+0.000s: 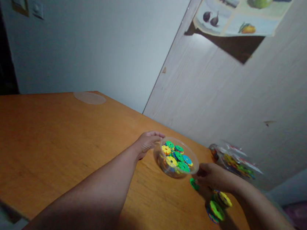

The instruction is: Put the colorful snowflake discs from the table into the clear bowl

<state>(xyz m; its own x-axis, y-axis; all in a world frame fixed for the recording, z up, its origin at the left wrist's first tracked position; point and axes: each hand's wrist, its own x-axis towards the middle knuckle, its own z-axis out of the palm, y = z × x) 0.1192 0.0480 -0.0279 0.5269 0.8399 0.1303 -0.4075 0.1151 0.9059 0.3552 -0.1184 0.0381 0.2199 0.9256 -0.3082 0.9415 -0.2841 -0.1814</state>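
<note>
A clear plastic bowl (pixel 161 164) filled with several colourful toy discs sits tilted just above the wooden table (pixel 56 144). My left hand (pixel 148 142) grips its left rim with curled fingers. On the opposite side my right hand (pixel 213 175) is closed on the bowl's right rim. A loose green disc (pixel 194 184) lies on the table under that hand. A small stack of joined discs (pixel 217 207) rests nearer the table's right edge, beside my right forearm.
A clear plastic bag (pixel 234 162) of more discs lies against the wall behind my right hand. A clear round lid (pixel 89 97) rests at the table's far edge. Walls close in behind the table; a fruit poster (pixel 237 13) hangs above.
</note>
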